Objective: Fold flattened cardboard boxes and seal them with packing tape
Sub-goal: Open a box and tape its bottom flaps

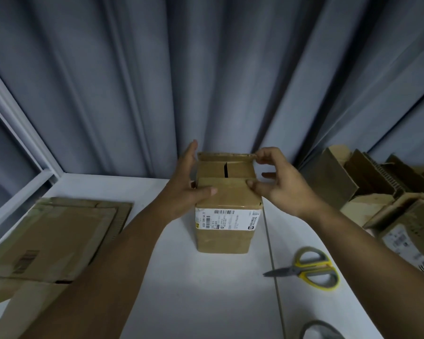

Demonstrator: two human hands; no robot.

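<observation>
A small brown cardboard box [227, 223] with a white shipping label stands upright on the white table [206, 289]. Its near top flap is folded down, the far flap stands partly raised, and a dark gap shows between the inner flaps. My left hand [185, 184] lies with straight fingers against the box's left side, thumb resting on the near flap. My right hand [277, 179] is at the right top edge: its fingertips pinch the far flap's corner and the thumb presses the near flap. No tape roll is clearly visible.
Flattened cardboard boxes [54, 238] lie stacked at the left of the table. Several folded boxes [382, 189] are piled at the right. Yellow-and-grey scissors [311, 269] lie at the right front. A grey curtain hangs behind, and a grey curved object [321, 330] shows at the bottom edge.
</observation>
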